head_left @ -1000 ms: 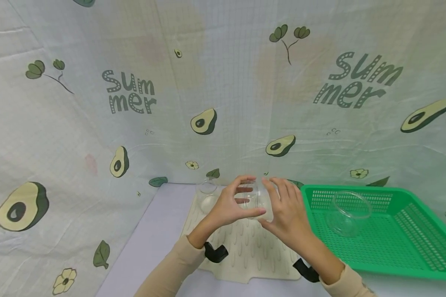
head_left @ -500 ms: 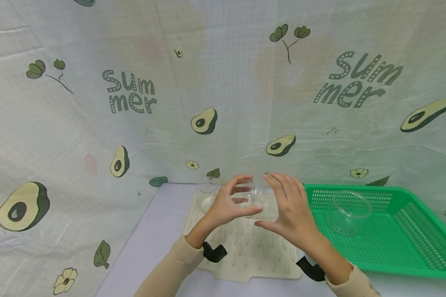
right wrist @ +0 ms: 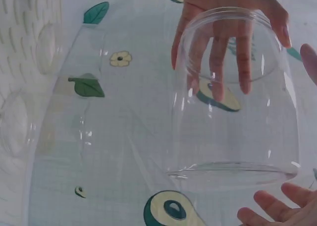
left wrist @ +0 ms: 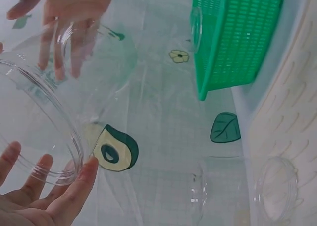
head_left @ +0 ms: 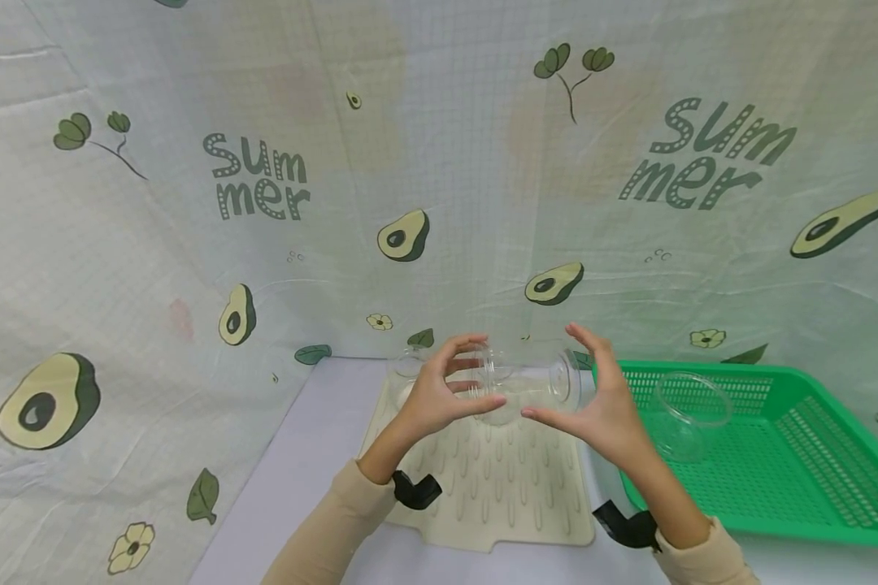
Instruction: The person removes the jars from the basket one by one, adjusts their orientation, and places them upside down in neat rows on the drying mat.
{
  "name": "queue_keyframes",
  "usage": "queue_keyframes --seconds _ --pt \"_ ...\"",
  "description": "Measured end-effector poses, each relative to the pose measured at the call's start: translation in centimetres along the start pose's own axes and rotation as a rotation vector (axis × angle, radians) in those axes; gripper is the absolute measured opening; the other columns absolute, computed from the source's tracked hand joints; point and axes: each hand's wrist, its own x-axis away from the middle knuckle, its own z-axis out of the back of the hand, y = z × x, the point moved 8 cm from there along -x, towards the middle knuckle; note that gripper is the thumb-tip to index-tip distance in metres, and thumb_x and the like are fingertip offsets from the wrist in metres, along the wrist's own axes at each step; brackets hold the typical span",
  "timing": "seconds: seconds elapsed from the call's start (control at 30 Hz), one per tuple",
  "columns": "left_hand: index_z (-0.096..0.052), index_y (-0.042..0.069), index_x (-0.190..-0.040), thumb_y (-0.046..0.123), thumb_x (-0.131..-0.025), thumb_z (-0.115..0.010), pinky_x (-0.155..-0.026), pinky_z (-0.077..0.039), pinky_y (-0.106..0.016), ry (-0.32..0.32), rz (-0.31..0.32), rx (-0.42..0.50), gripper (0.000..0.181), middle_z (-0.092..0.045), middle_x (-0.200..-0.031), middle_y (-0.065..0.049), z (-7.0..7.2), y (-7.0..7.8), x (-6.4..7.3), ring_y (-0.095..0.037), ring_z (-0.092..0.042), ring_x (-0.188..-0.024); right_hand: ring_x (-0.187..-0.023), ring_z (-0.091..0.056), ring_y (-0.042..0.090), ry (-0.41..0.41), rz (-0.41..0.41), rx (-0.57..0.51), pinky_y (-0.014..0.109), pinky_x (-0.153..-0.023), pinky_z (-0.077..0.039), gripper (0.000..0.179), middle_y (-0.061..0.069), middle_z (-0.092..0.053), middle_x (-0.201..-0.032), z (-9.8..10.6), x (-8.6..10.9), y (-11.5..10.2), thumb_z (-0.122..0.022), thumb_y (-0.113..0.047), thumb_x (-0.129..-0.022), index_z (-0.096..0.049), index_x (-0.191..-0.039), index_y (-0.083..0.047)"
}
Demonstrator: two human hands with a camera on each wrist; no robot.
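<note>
A clear jar [head_left: 530, 378] lies on its side in the air above the cream ridged mat [head_left: 505, 496]. My left hand [head_left: 439, 390] grips it round the rimmed mouth end, fingers behind and thumb in front. In the right wrist view, the jar's [right wrist: 237, 132] see-through wall shows the left fingers [right wrist: 216, 62] curled at the rim. My right hand [head_left: 610, 406] is spread wide around the base end, thumb and fingers straight. Its fingertips [right wrist: 267, 201] look apart from the glass in the right wrist view. Nothing shows inside the jar.
To the right stands a green basket [head_left: 841, 532] with a clear wide-mouthed container [head_left: 684, 418] in it. Another clear jar [head_left: 404, 370] stands at the mat's back left; the right wrist view shows two clear jars there. A printed cloth [head_left: 468, 162] hangs behind.
My right hand has drawn right and spread away from the jar, uncovering its base end. My left hand keeps its grip, shifting slightly left and up with the jar.
</note>
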Motion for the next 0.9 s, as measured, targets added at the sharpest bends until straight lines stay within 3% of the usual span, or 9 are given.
queue_keyframes --seconds 0.2,0.3,0.43,0.63,0.77,0.9 --pt "-0.048 0.023 -0.144 0.019 -0.08 -0.086 -0.092 -0.055 -0.04 0.023 0.002 0.011 0.075 -0.049 -0.141 -0.008 0.3 -0.1 -0.1 -0.026 -0.057 -0.122 -0.143 -0.029 0.037 -0.012 -0.139 -0.227 0.063 -0.112 -0.022 0.104 0.014 -0.036 -0.155 0.1 0.3 1.9 -0.087 -0.001 -0.073 -0.026 -0.157 -0.012" --pt "-0.048 0.022 -0.144 0.019 -0.08 -0.085 -0.092 -0.054 -0.045 0.028 -0.004 0.036 0.074 -0.048 -0.142 -0.009 0.4 0.0 -0.1 -0.028 -0.056 -0.123 -0.143 -0.028 0.039 -0.023 -0.186 -0.345 0.042 -0.117 -0.025 0.098 0.018 -0.034 -0.155 0.0 0.5 2.5 -0.081 0.006 -0.078 -0.024 -0.157 -0.008" --pt "-0.048 0.018 -0.144 0.018 -0.081 -0.085 -0.092 -0.054 -0.049 0.033 -0.021 0.058 0.074 -0.047 -0.144 -0.012 0.4 0.0 -0.2 -0.031 -0.055 -0.123 -0.145 -0.022 0.041 -0.027 -0.259 -0.546 0.022 -0.112 -0.03 0.092 0.019 -0.028 -0.157 -0.5 0.8 3.1 -0.073 0.009 -0.083 -0.02 -0.157 -0.003" --pt "-0.049 0.017 -0.144 0.02 -0.08 -0.086 -0.091 -0.055 -0.045 0.046 -0.033 0.084 0.074 -0.048 -0.143 -0.01 0.4 0.2 -0.3 -0.035 -0.056 -0.122 -0.151 -0.008 0.034 -0.027 -0.32 -0.852 0.026 -0.115 -0.027 0.09 0.02 -0.012 -0.162 -1.8 1.4 4.0 -0.069 0.003 -0.086 -0.013 -0.157 0.001" --pt "-0.049 0.016 -0.144 0.022 -0.079 -0.086 -0.091 -0.055 -0.048 0.048 -0.046 0.123 0.075 -0.048 -0.142 -0.011 0.3 0.3 -0.4 -0.037 -0.056 -0.121 -0.148 -0.024 0.021 -0.005 -0.286 -0.987 0.022 -0.112 -0.031 0.091 0.017 -0.017 -0.162 -2.7 1.8 4.3 -0.069 -0.001 -0.088 -0.009 -0.156 0.005" --pt "-0.049 0.012 -0.143 0.025 -0.079 -0.087 -0.09 -0.052 -0.059 0.049 -0.073 0.174 0.075 -0.048 -0.141 -0.019 0.1 0.5 -0.5 -0.04 -0.057 -0.12 -0.135 -0.046 0.015 0.022 -0.223 -1.117 0.022 -0.109 -0.035 0.091 0.007 -0.041 -0.151 -3.4 1.9 4.4 -0.07 -0.003 -0.09 -0.006 -0.154 0.008"
